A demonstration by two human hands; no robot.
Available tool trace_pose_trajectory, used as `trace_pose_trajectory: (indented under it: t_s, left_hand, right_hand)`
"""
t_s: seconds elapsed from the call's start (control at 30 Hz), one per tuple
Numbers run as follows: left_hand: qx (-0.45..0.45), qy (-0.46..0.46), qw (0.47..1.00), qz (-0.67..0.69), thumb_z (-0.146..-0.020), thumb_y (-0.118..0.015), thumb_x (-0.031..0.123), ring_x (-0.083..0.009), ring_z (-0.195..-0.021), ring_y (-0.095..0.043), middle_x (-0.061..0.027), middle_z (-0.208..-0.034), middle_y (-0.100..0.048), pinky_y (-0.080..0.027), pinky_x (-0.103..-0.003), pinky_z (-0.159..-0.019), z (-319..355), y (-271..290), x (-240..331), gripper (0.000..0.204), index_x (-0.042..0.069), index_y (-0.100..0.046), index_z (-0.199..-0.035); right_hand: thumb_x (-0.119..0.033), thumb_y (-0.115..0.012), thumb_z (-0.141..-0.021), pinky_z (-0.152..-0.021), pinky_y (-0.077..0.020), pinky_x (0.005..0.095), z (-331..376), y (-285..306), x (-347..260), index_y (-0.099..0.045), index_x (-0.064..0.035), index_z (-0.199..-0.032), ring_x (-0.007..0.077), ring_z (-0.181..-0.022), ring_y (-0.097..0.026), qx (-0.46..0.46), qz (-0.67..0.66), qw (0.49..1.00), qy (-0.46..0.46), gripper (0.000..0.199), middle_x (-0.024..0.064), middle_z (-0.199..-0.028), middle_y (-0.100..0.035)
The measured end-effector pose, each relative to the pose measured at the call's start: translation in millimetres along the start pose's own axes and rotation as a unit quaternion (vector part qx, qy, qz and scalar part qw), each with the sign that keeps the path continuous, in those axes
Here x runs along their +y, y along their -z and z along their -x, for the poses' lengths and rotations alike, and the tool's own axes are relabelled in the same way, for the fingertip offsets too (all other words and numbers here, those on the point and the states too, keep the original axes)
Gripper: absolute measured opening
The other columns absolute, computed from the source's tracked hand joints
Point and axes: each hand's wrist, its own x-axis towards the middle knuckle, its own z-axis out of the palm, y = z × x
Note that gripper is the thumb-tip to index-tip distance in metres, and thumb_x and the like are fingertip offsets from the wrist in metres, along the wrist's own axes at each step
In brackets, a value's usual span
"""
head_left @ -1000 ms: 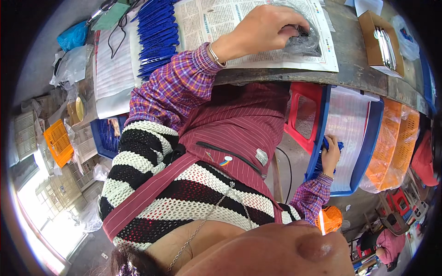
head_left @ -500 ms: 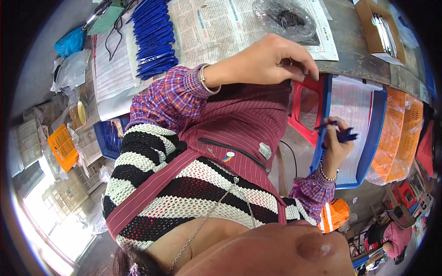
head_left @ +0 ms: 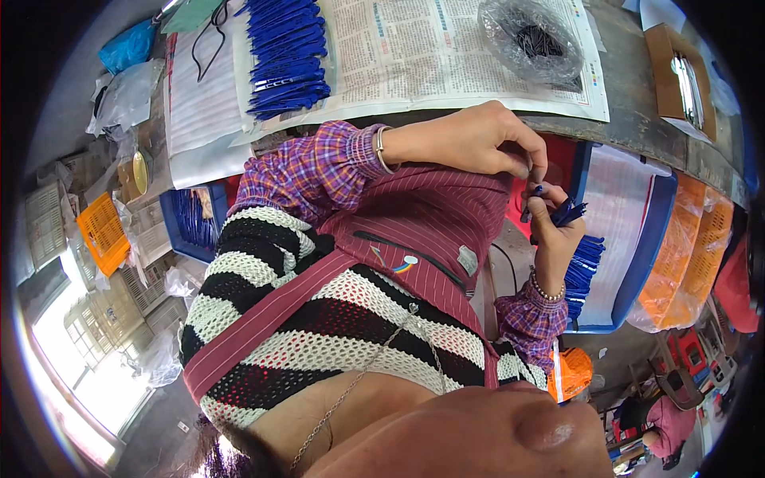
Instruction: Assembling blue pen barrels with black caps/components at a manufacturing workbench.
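Note:
My left hand (head_left: 478,142), palm down beyond the apron, has its thumb and fingertips pinched together. Whatever is between them is too small to make out. Just below those fingertips, my right hand (head_left: 555,233) is closed round several slim blue pens (head_left: 570,213). One pen's end points up toward the left fingertips, almost touching them. More blue pens (head_left: 586,267) lie on white sheeting in the blue tray (head_left: 637,291) at the right. On the newspaper (head_left: 398,64), a clear plastic bag (head_left: 510,60) holds thin dark pieces (head_left: 538,41). A long row of blue pens (head_left: 287,60) lies to its left.
The table's edge (head_left: 629,139) runs just beyond my hands. A cardboard box (head_left: 669,88) stands at the far right. Orange crates (head_left: 689,247) in plastic adjoin the tray. Under the table is a red stool (head_left: 558,155). Another blue tray (head_left: 179,239) of pens sits at left.
My right hand has moved away from the tray and up to my left fingertips with the pens. My left hand has dropped slightly toward it. The view has shifted a little.

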Motion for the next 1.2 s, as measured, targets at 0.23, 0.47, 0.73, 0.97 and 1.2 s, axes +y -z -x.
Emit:
trace_pose_trajectory:
  t_s: [0.23, 0.47, 0.73, 0.97, 1.2]
  left_hand:
    - [0.020, -0.038, 0.998, -0.047, -0.075, -0.066, -0.002, -0.0188, -0.074, -0.063, -0.0058, -0.081, -0.066, -0.048, -0.028, -0.065, 2.5, -2.4, -9.6, 0.020, 0.008, -0.072, -0.092]
    - [0.025, 0.013, 0.999, -0.019, -0.071, -0.069, 0.005, -0.0180, -0.071, -0.061, -0.0053, -0.078, -0.066, -0.047, -0.030, -0.063, 2.7, -6.7, -7.5, 0.018, 0.010, -0.071, -0.088]
    - [0.028, 0.010, 0.999, -0.029, -0.069, -0.067, 0.004, -0.0186, -0.068, -0.061, -0.0060, -0.078, -0.067, -0.047, -0.031, -0.063, 2.3, -9.8, -10.9, 0.018, 0.008, -0.070, -0.087]
    - [0.027, -0.001, 0.999, -0.046, -0.069, -0.068, 0.004, -0.0203, -0.071, -0.064, -0.0070, -0.077, -0.068, -0.048, -0.031, -0.064, 2.5, -9.2, -10.4, 0.018, 0.007, -0.069, -0.087]
    - [0.029, -0.024, 0.994, -0.100, -0.069, -0.066, -0.001, -0.0283, -0.076, -0.063, -0.0098, -0.078, -0.063, -0.048, -0.034, -0.065, 4.5, -12.2, -7.7, 0.018, 0.002, -0.063, -0.086]
  right_hand:
    - [-0.001, -0.074, -0.076, -0.066, -0.0428, 0.0230, -4.3, -7.1, 2.9, -0.066, 0.0033, -0.093, 0.0120, -0.072, -0.057, 0.011, 0.128, 0.983, 0.134, 0.019, 0.0044, -0.082, -0.063]
    - [0.000, -0.076, -0.072, -0.065, -0.0457, 0.0272, -3.2, -11.3, -3.8, -0.065, 0.0031, -0.091, 0.0199, -0.070, -0.060, 0.018, 0.232, 0.950, 0.209, 0.022, 0.0115, -0.080, -0.063]
    - [-0.001, -0.076, -0.072, -0.065, -0.0456, 0.0274, -1.8, -10.8, -4.3, -0.064, 0.0031, -0.091, 0.0202, -0.071, -0.060, 0.022, 0.232, 0.949, 0.212, 0.022, 0.0114, -0.080, -0.063]
    - [0.000, -0.076, -0.072, -0.065, -0.0457, 0.0272, -1.1, -10.7, -3.5, -0.064, 0.0029, -0.091, 0.0201, -0.071, -0.060, 0.021, 0.235, 0.947, 0.217, 0.022, 0.0115, -0.080, -0.063]
    - [0.001, -0.075, -0.072, -0.064, -0.0469, 0.0292, -1.3, -14.6, -4.0, -0.065, 0.0014, -0.092, 0.0228, -0.070, -0.061, 0.023, 0.257, 0.930, 0.263, 0.023, 0.0124, -0.080, -0.063]
